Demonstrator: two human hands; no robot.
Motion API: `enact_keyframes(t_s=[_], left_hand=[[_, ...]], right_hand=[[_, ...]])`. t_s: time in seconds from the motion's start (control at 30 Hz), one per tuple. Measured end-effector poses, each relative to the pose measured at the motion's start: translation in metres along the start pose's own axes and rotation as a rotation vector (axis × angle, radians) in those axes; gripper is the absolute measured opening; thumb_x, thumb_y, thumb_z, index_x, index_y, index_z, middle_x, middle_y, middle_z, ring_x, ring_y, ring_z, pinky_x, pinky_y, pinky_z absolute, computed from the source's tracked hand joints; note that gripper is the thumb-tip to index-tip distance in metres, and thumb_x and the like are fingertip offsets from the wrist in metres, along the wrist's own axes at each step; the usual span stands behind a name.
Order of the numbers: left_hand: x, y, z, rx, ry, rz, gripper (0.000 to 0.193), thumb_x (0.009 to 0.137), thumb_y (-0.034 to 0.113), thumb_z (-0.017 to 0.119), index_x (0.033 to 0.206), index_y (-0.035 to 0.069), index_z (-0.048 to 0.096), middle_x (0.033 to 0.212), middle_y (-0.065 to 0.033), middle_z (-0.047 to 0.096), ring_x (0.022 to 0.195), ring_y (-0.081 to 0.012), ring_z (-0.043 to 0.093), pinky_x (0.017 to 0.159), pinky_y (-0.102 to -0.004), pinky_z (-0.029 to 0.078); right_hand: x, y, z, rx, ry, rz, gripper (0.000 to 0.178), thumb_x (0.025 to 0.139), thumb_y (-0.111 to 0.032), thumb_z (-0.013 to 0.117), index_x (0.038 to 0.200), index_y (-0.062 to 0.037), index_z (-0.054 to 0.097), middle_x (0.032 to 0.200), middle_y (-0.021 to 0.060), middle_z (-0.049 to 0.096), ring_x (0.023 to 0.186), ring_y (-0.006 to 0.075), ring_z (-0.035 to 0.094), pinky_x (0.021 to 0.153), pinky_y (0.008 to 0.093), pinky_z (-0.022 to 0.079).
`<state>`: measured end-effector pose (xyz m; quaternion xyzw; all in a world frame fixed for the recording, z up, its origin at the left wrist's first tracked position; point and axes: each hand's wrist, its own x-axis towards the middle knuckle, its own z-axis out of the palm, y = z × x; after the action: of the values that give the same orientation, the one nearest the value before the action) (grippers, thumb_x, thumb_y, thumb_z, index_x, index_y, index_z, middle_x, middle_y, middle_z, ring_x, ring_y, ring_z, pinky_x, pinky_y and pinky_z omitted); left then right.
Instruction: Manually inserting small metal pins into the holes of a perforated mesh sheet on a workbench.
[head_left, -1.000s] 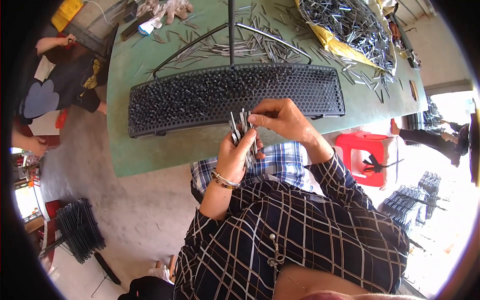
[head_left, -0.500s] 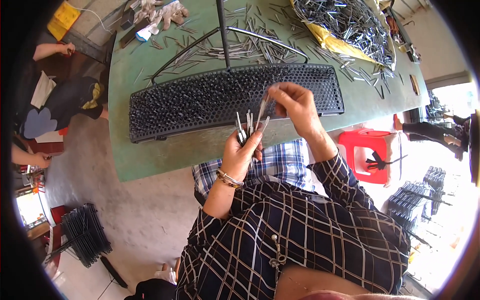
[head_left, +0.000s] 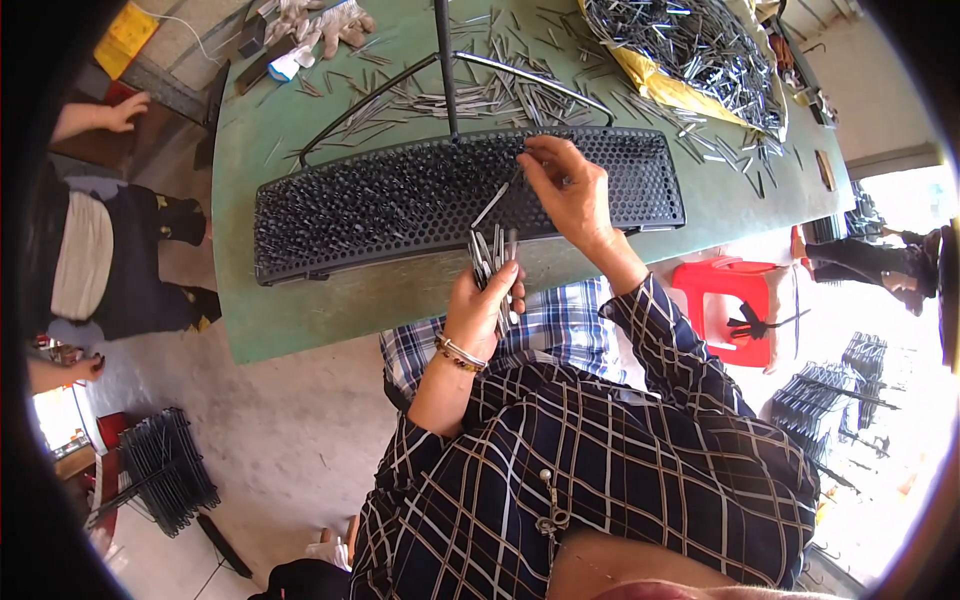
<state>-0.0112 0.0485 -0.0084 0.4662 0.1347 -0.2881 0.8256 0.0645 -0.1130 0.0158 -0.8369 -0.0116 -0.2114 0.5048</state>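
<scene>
My left hand (head_left: 476, 312) is closed round a bundle of thin metal strips (head_left: 487, 262), their ends fanning upward in front of the panel. Behind it a long black perforated rack (head_left: 645, 190) lies on the green table, its left and middle packed with upright dark pieces, while bare holes show toward the right. Over the middle right of the rack is my right hand (head_left: 578, 195), thumb and forefinger pinched close to the holes. Whatever sits between those fingertips is too small to make out. One single strip (head_left: 490, 206) slants between the bundle and the right hand.
Loose strips (head_left: 490, 98) are scattered behind the rack, under its black frame. A yellow-edged sack (head_left: 690, 65) of strips stands at the back right, work gloves (head_left: 335, 25) at the back left. A red stool (head_left: 725, 310) is at right. Another person's hand (head_left: 122, 112) shows at far left.
My right hand has moved from just above the bundle up and left onto the rack. The left hand keeps its bundle in place. The person at far left has shifted.
</scene>
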Motion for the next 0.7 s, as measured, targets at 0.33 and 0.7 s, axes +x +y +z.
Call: enact_keyframes(t_s=[0.33,0.7], left_hand=[[-0.014,0.008,-0.004,-0.137,-0.052,-0.078,0.026,0.088,0.019,0.061,0.108,0.004,0.054,0.081,-0.0013,0.054,0.062,-0.0078,0.05,0.049,-0.0217,0.039],[-0.036,0.006,-0.03,-0.147,0.036,-0.03,0.023,0.09,0.015,0.057,0.109,0.004,0.052,0.075,-0.002,0.052,0.052,-0.0059,0.044,0.04,-0.0203,0.033]], right_hand=[[-0.003,0.008,0.001,-0.318,-0.057,-0.461,0.02,0.077,-0.007,0.068,0.097,-0.0043,0.065,0.095,0.0087,0.061,0.071,0.0228,0.063,0.059,0.0287,0.051],[-0.039,-0.011,0.006,-0.494,-0.439,-0.595,0.033,0.075,-0.018,0.068,0.104,-0.0039,0.062,0.105,0.0077,0.056,0.088,0.0232,0.055,0.076,0.033,0.046]])
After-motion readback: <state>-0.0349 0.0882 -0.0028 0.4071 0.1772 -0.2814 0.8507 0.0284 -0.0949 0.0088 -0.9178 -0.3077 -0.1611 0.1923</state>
